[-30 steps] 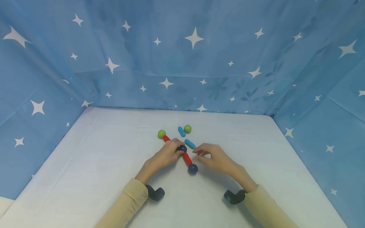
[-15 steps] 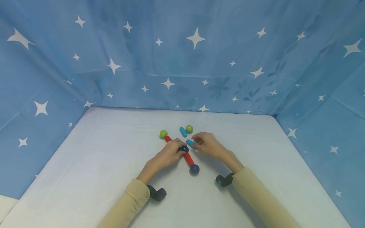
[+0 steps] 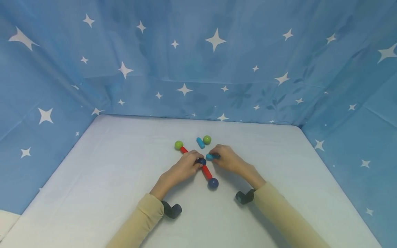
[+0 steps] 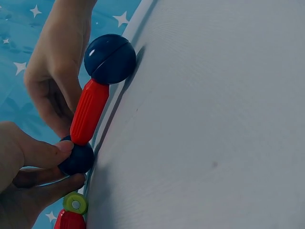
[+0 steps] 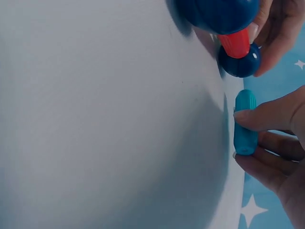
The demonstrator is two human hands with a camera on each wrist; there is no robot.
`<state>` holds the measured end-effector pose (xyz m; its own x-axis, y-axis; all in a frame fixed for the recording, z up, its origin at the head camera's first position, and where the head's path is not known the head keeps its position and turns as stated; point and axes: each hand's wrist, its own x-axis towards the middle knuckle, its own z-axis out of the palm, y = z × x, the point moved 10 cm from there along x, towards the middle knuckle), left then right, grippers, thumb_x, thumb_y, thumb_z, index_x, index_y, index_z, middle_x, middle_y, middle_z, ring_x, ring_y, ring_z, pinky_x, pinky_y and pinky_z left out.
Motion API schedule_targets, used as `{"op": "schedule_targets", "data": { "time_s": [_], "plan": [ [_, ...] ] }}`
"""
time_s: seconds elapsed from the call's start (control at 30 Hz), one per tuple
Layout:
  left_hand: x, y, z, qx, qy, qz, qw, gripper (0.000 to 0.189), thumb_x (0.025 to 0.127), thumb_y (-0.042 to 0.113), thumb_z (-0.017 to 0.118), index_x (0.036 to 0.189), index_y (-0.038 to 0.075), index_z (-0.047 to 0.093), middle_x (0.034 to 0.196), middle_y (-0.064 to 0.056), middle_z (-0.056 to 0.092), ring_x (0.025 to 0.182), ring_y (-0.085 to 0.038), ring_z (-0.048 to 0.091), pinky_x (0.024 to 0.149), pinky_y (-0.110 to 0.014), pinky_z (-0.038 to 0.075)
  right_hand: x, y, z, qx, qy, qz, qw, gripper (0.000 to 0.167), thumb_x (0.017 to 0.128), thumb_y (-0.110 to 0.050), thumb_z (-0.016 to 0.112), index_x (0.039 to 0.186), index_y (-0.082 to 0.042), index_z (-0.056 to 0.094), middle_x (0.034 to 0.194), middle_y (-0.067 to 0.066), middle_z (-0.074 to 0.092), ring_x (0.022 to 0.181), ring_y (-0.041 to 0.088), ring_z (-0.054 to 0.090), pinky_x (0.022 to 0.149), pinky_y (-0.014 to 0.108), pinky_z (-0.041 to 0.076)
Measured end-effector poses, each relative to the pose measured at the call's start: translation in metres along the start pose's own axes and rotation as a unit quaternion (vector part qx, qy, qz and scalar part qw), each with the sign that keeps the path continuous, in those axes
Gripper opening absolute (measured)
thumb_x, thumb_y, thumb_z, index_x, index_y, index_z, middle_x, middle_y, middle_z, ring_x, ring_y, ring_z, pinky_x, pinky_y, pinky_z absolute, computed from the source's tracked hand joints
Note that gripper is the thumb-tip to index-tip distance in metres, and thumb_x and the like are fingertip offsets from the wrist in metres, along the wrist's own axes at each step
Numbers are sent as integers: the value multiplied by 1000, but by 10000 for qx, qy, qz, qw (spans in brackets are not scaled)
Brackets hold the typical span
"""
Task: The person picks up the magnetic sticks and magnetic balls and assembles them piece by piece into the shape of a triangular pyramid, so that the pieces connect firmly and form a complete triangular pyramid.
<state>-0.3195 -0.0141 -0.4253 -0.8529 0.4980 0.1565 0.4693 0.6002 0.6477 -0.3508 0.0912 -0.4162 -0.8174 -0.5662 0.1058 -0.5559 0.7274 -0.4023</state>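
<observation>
My left hand [image 3: 185,164] pinches a dark blue ball [image 4: 78,160] between thumb and fingers. A ribbed red rod [image 3: 207,172] joins that ball to a second dark blue ball [image 3: 213,183] on the near side. Beyond the left hand, another red rod [image 3: 184,150] meets a green ball [image 3: 179,145]; the fingers cover part of this line. My right hand [image 3: 227,159] holds a light blue rod [image 5: 246,123] between thumb and fingertips, one end pointing at the middle dark blue ball with a small gap between them.
Past the hands, a second light blue rod [image 3: 200,143] lies beside a loose green ball [image 3: 207,139] on the white table [image 3: 93,179]. A blue curtain with white stars [image 3: 198,62] encloses the back and sides. A dark wrist camera [image 3: 172,210] sits at each cuff.
My right hand has moved up to the nearer light blue rod, taken hold of it and turned it sideways toward the middle ball. The left hand keeps its grip in place.
</observation>
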Motion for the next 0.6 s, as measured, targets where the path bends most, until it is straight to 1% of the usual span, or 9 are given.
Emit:
{"op": "schedule_targets", "data": {
  "time_s": [0.17, 0.23, 0.37, 0.43, 0.5, 0.6],
  "plan": [
    [-1, -2, -2, 11, -25, -100, 9999, 32, 95, 0, 70, 125, -8, 67, 118, -18, 68, 112, -29, 68, 98, -39, 58, -6, -5, -4, 52, 66, -164, 9998, 25, 87, 7, 74, 110, -2, 76, 104, 9, 74, 103, 27, 71, 95, 41, 59],
    [-1, -2, -3, -8, -5, -97, 10000, 31, 95, -1, 70, 125, -8, 67, 117, -18, 68, 111, -29, 68, 97, -39, 58, -6, -8, -4, 50, 40, -237, 9997, 25, 87, 7, 74, 109, -3, 77, 103, 8, 75, 103, 26, 71, 95, 41, 59],
    [-2, -2, -3, -62, 48, -49, 10000, 29, 94, -2, 70, 123, -8, 68, 115, -17, 69, 108, -28, 68, 95, -39, 58, -6, -16, -1, -18, -52, -508, 9987, 25, 86, 8, 74, 108, -4, 76, 102, 5, 73, 99, 22, 69, 95, 39, 59],
    [-1, -1, -3, -38, 65, -9, 10000, 28, 94, -2, 70, 122, -7, 69, 114, -17, 69, 107, -28, 68, 94, -38, 59, -5, -17, 0, 13, -118, -547, 9984, 24, 87, 5, 75, 109, -5, 77, 102, 4, 73, 98, 21, 68, 93, 38, 59],
    [-1, -1, -2, -32, 46, -11, 10000, 28, 95, -1, 69, 122, -7, 69, 114, -17, 69, 107, -27, 68, 94, -38, 59, -6, -16, 0, 107, -178, -472, 9987, 23, 88, 2, 76, 110, -5, 76, 103, 4, 73, 98, 20, 68, 91, 38, 59],
    [0, 0, 0, -56, -8, -61, 10000, 29, 96, 1, 69, 123, -7, 68, 116, -17, 69, 109, -27, 68, 95, -37, 58, -5, -7, -4, 306, -189, -190, 9992, 19, 93, -9, 74, 112, -8, 76, 104, 2, 73, 98, 19, 68, 89, 37, 59]
  ]
}}
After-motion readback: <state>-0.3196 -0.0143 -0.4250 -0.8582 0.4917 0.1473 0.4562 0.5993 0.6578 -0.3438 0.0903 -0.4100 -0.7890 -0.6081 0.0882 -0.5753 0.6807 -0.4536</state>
